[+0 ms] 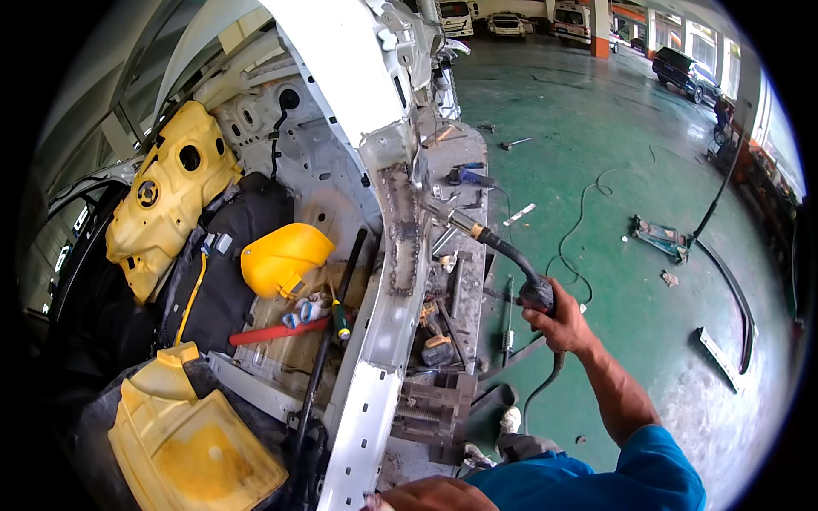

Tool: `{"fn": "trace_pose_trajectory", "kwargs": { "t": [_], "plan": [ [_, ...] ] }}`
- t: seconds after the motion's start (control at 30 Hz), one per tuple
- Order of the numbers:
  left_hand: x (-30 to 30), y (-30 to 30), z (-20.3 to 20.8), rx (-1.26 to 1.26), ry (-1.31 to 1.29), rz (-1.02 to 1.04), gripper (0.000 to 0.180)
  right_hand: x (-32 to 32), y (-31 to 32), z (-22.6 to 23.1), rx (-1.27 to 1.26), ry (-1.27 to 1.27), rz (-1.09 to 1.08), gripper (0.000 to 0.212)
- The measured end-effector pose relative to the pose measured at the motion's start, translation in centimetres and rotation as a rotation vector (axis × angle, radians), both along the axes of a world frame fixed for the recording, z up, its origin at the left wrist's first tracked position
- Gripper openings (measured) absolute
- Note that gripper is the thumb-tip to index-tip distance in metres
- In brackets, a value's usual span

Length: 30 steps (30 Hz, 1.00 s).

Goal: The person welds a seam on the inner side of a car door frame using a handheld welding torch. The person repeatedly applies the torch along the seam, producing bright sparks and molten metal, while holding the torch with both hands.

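My right hand (pixel 558 319) is wrapped round the handle of a welding torch (pixel 509 249) with a black curved neck and a metal nozzle. The nozzle points left at the car body's pillar (pixel 379 328), close to a bare metal patch (pixel 400 200) edged with rows of weld beads. Whether the tip touches the metal, I cannot tell. From the torch, a dark cable (pixel 545 383) hangs down toward the floor. At the bottom edge, my left hand (pixel 375 503) is mostly cut off beside the white sill; its fingers do not show clearly.
Inside the body lie a yellow mask-like shell (pixel 285 255), gloves (pixel 308 308), a screwdriver (pixel 341 320), a red bar (pixel 277 331) and yellow moulded panels (pixel 175 192). A blue grinder (pixel 469 176) and a cordless tool (pixel 438 347) rest by the pillar. A floor jack (pixel 660 237) stands right.
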<state>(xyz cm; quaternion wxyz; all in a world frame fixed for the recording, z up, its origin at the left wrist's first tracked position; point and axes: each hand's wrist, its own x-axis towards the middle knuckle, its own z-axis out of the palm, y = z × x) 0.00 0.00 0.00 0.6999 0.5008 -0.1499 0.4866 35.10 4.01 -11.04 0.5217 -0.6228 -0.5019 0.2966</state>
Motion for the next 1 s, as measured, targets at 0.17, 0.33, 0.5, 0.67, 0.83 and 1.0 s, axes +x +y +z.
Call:
{"fn": "trace_pose_trajectory", "kwargs": {
  "t": [0.17, 0.33, 0.5, 0.67, 0.83, 1.0],
  "plan": [
    [4.7, 0.5, 2.9, -0.054, -0.245, -0.024, 0.043, 1.1, 3.7, 0.0, -0.003, 0.044, -0.033, 0.062],
    [5.7, 2.3, 3.4, -0.097, -0.065, -0.194, 0.051, 3.0, 5.5, -2.0, -0.004, 0.032, -0.014, 0.061],
    [6.2, 5.4, 1.6, 0.325, 0.357, 0.500, 0.047, 3.2, 7.0, -2.6, -0.002, 0.017, 0.029, 0.062],
    [13.6, 13.4, -3.2, 0.104, 0.649, 0.849, 0.040, 2.6, 8.6, -3.0, -0.026, 0.048, 0.006, 0.062],
    [21.7, 20.9, -4.0, 0.863, 0.558, 1.132, 0.036, 2.1, 8.8, -3.2, 0.081, -0.047, -0.089, 0.056],
    [25.6, 26.5, -5.1, 1.052, 0.630, 1.078, 0.024, 0.9, 9.2, 0.3, -0.093, -0.051, -0.122, 0.046]
  ]
}}
